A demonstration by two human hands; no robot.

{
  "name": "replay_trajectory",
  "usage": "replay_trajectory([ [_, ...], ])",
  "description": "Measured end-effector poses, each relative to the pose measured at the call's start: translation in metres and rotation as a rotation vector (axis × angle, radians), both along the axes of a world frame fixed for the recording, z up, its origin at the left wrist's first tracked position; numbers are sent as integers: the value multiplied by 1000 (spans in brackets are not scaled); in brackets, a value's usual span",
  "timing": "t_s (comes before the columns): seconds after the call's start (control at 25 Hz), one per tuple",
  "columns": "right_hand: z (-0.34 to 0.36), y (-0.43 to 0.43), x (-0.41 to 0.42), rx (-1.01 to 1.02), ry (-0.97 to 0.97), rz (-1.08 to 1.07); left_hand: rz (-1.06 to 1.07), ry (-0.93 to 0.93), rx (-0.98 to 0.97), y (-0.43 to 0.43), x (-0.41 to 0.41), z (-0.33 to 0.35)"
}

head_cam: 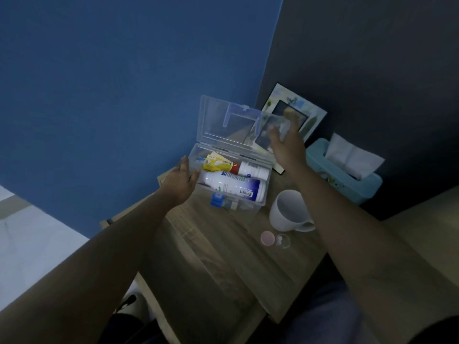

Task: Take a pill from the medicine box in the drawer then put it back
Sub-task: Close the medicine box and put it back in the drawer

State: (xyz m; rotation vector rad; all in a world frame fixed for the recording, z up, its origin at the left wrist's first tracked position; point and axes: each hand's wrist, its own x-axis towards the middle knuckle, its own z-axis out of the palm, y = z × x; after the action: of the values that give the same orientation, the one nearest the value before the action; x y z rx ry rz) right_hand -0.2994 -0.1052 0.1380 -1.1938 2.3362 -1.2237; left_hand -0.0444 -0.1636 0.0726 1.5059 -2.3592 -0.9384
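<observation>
The right hand [285, 142] pinches a blurred, silvery strip, likely a blister pack [272, 130], above the open medicine box [231, 180]; the left hand [181, 180] cups the box's near-left wall, fingers spread. The upright lid [223, 120] could drop if nudged. Just below the right wrist, a mug [289, 211] crowds any retreat; the pill cup [283, 240] sits near the table's edge.

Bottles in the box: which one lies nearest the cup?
The big white bottle with the blue label, at the front of the box; the smaller one lies behind it, farther from the cup.
</observation>
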Motion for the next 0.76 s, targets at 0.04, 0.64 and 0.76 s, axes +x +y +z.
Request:
replay_trajectory([
  [0.04, 2, 4, -1, 14, 62, 34, 5, 11, 7, 0, 0, 1],
  [0.64, -5, 77, 43, 308, 674, 498, 280, 722, 623, -13, 8, 26],
  [0.76, -20, 81, 56, 476, 877, 554, 231, 650, 539, -9, 6, 28],
])
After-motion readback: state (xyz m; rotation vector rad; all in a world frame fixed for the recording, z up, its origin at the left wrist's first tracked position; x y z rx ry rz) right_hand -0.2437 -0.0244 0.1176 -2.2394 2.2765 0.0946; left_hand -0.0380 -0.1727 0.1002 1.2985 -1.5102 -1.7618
